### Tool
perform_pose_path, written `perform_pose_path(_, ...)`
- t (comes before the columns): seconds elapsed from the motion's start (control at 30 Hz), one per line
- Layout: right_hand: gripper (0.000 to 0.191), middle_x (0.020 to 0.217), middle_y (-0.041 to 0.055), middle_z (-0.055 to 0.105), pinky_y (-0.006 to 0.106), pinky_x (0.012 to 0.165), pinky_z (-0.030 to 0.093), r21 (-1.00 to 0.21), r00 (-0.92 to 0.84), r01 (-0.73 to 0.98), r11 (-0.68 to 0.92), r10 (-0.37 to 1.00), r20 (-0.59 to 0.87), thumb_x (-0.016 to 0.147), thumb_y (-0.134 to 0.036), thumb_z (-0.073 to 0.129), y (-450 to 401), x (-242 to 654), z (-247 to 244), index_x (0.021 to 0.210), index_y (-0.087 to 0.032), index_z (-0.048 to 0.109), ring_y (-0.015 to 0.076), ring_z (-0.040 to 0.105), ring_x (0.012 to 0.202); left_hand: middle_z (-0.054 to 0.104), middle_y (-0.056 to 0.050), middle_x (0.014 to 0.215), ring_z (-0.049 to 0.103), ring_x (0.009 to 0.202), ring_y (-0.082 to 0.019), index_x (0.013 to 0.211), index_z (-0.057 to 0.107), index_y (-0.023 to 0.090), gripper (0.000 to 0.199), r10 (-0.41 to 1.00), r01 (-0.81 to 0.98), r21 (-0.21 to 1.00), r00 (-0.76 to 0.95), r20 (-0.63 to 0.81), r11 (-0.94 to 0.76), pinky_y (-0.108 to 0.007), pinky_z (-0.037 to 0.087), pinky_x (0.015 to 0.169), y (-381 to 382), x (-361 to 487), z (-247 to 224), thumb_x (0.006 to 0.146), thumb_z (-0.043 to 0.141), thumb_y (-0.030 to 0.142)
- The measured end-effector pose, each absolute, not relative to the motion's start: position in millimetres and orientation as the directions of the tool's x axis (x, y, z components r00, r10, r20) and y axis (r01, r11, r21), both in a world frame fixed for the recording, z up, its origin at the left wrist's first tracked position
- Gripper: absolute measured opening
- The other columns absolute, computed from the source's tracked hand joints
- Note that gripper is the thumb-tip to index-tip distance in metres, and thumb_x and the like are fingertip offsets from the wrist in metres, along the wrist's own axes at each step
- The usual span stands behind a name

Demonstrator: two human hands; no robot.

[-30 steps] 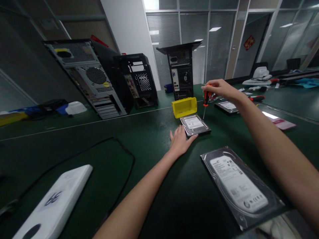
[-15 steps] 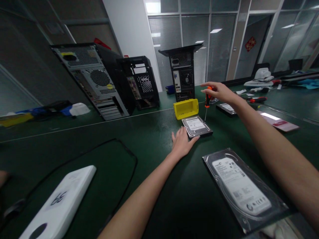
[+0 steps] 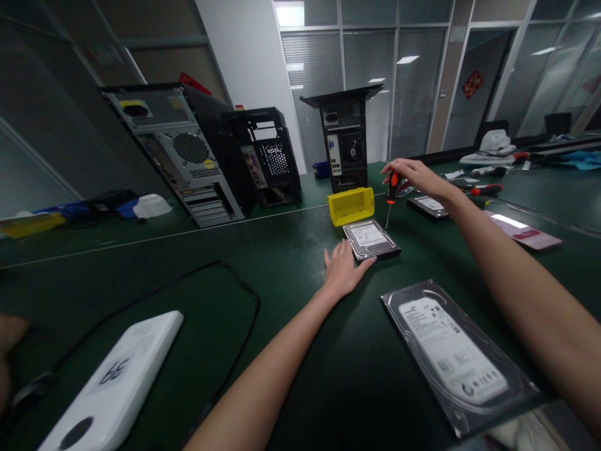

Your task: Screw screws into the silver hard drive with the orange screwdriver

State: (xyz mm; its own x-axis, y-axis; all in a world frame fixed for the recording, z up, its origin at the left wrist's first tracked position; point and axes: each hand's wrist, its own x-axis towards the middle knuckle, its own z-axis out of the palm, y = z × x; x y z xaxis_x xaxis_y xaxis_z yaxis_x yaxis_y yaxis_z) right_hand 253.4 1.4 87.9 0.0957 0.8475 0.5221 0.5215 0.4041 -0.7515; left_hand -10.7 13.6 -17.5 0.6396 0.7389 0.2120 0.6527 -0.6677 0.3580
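Note:
A small hard drive [image 3: 370, 237] lies label up on the green table. My left hand [image 3: 342, 270] holds its near left corner, the thumb along the near edge and the fingers at the left side. On the drive's far right edge stands a screwdriver [image 3: 392, 191] with an orange and black handle, its shaft nearly upright. My right hand [image 3: 409, 174] grips the top of that handle with bent fingers. The exact spot under the screwdriver's tip is too small to make out. Just behind the drive sits a yellow open box [image 3: 351, 205].
A larger hard drive [image 3: 453, 351] lies near me at right, another drive [image 3: 429, 205] farther back. A white power bank [image 3: 115, 382] and black cable [image 3: 188, 272] are at left, beside another person's hand [image 3: 10, 332]. Computer cases [image 3: 201, 150] stand behind; a pink-white card [image 3: 523, 230] lies right.
My right hand's fingers have curled down around the screwdriver's handle, where they were stretched out before. My left hand and the drive stay put. More of the other person's hand shows at left.

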Motion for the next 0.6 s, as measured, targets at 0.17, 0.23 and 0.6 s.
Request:
perform_pose_path(0.17,0.037,0.081,0.0049,0.065,0.022,0.06,0.048,-0.719,0.098,0.56,0.412,0.829,0.551,0.087,-0.054,0.055,2,246,90,0.088,-0.018,0.065,0.0132,0.059,0.072,0.045,-0.013,0.147,0.037,0.137,-0.03,0.138,0.04,0.021,0.066,0.741,0.647,0.372,0.634,0.222,-0.665,-0.058,0.016,0.114,14,-11,-14,0.087,0.046,0.062)
perform_pose_path(0.23,0.035,0.083,0.005,0.067,0.023,0.06,0.047,-0.719,0.095,0.557,0.416,0.828,0.553,0.086,-0.052,0.056,3,242,92,0.088,-0.018,0.063,0.0123,0.059,0.07,0.046,-0.012,0.146,0.037,0.137,-0.03,0.138,0.04,0.022,0.065,0.741,0.644,0.378,0.634,0.223,-0.665,-0.059,0.017,0.114,14,-11,-13,0.087,0.047,0.062)
perform_pose_path(0.6,0.03,0.075,0.0025,0.065,0.027,0.062,0.049,-0.738,0.062,0.512,0.44,0.838,0.542,0.085,-0.05,0.057,13,232,89,0.093,-0.021,0.057,0.0142,0.062,0.067,0.043,-0.016,0.147,0.035,0.138,-0.032,0.138,0.038,0.018,0.072,0.725,0.653,0.317,0.643,0.247,-0.687,-0.059,0.017,0.114,11,-10,-15,0.084,0.051,0.063)
